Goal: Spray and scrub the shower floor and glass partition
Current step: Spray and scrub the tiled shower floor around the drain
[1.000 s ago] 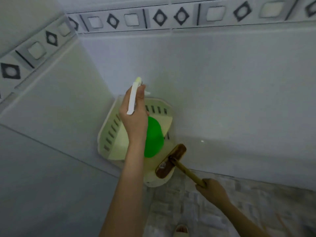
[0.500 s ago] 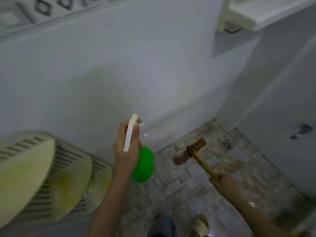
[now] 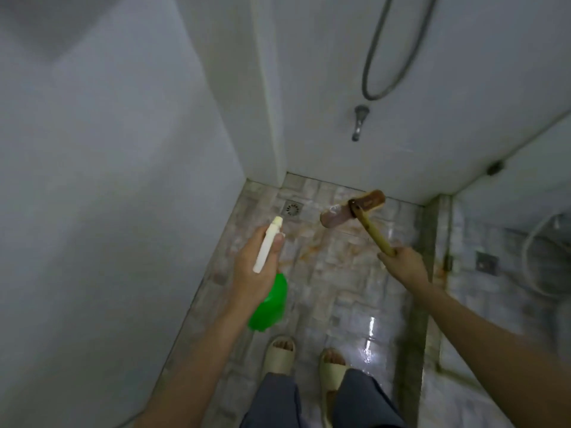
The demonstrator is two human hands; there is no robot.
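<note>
Both arms stretched fwd, well apart — L hand [image 3: 256, 268] curled round spray bottle [image 3: 272, 301] neck; R hand [image 3: 405, 267] grips brush handle [image 3: 372, 231] end.

The spray bottle [image 3: 272, 301] had a bright green body and a cream-white trigger head with a pale yellowish nozzle tip. The brush [image 3: 369, 200] carried a dark reddish-brown head on a yellow-tan handle. The shower floor [image 3: 327, 282] was laid in small squarish tiles, mottled grey, white and faint pink, streaked with orange-brown stains and glinting white where light fell. The walls [image 3: 108, 149] were plain pale grey-white. The hose [image 3: 376, 98], tap [image 3: 358, 122] and drain [image 3: 292, 208] were dull metallic grey, the drain ringed with dark holes. The slippers [image 3: 278, 355] were beige, the trousers [image 3: 272, 403] slate blue-grey
</note>
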